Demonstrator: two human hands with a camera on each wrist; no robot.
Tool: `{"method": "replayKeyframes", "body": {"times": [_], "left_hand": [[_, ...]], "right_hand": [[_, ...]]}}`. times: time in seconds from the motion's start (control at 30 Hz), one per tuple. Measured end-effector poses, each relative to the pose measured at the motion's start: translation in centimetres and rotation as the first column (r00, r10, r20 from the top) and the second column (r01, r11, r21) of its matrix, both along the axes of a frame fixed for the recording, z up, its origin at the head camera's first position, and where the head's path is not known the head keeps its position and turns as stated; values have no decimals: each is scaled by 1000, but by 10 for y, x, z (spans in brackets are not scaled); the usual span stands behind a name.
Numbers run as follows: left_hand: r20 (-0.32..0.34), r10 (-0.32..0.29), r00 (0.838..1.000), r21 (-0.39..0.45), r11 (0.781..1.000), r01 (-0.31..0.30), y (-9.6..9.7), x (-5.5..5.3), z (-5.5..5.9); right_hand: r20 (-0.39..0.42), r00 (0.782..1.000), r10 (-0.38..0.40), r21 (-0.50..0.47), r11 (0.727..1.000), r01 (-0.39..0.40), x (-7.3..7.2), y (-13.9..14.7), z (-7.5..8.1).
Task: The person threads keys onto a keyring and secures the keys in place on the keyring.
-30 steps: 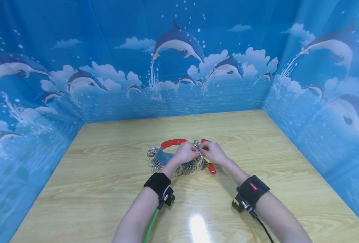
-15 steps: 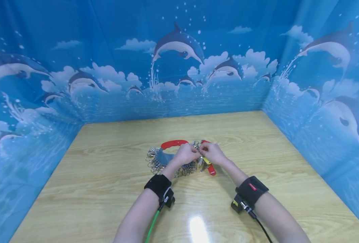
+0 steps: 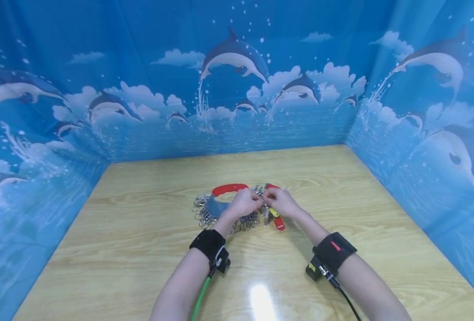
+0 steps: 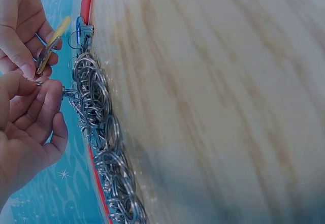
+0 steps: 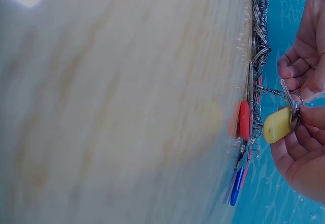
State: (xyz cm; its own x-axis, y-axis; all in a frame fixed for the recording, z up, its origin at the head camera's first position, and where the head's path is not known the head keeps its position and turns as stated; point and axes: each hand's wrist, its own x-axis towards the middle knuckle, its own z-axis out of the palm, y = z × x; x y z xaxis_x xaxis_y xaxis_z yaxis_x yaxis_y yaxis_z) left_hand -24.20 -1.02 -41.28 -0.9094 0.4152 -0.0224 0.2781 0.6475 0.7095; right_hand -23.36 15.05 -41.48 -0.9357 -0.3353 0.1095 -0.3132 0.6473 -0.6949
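Observation:
A large ring holder with a red handle (image 3: 230,189) and a blue-grey plate (image 3: 216,207) lies on the table, hung with many metal clasps and split rings (image 4: 94,89). My left hand (image 3: 246,203) pinches one split ring (image 5: 296,97), whose clasp runs back to the holder. Facing it, fingertips nearly meeting, my right hand (image 3: 280,202) holds a metal key (image 5: 288,93) with a yellow tag (image 5: 278,125) at that ring. How far the key is threaded on the ring, I cannot tell. The fingers partly cover the ring.
Beneath the right hand lie a red key tag (image 5: 244,120) and a blue tag (image 5: 236,187) with keys. The wood-grain table (image 3: 149,249) is bounded by a blue dolphin-print curtain (image 3: 237,129) at the back and sides. A cable trails from each wrist strap.
Both hands stay at the same spot, with only slight finger movement. The yellow tag and hanging keys shift a little below the right hand.

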Motion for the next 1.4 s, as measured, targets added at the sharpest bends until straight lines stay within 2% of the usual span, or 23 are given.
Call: {"method": "replayKeyframes", "body": {"times": [0.27, 0.47, 0.53, 0.7, 0.83, 0.97, 1.17, 1.4], "left_hand": [[-23, -24, 999, -41, 999, 23, 3, 0, 0], [-135, -36, 990, -65, 997, 28, 4, -2, -2], [-146, -31, 989, -64, 998, 22, 5, -3, -2], [-118, -11, 993, -39, 999, 7, 4, -3, -2], [-40, 7, 999, 20, 1000, -6, 3, -3, -4], [31, -1, 1000, 72, 997, -1, 1, -4, -7], [30, -3, 1000, 73, 997, 0, 0, -4, -7], [15, 17, 1000, 61, 998, -18, 1, -2, -2]], "right_hand": [[-54, 998, 35, 14, 999, -35, 1, 2, 0], [-90, 995, 34, 39, 999, -30, 1, 2, 0], [-107, 994, 35, 53, 998, -30, 1, 2, 0], [-128, 991, 36, 68, 997, -28, 1, 0, 2], [-139, 990, 33, 62, 998, -24, 1, 0, 2], [-123, 992, 14, 27, 1000, -11, 0, 1, 1], [-58, 998, -21, -21, 1000, 20, 1, 2, 1], [-79, 997, -4, -1, 1000, 4, 0, 2, 0]]}}
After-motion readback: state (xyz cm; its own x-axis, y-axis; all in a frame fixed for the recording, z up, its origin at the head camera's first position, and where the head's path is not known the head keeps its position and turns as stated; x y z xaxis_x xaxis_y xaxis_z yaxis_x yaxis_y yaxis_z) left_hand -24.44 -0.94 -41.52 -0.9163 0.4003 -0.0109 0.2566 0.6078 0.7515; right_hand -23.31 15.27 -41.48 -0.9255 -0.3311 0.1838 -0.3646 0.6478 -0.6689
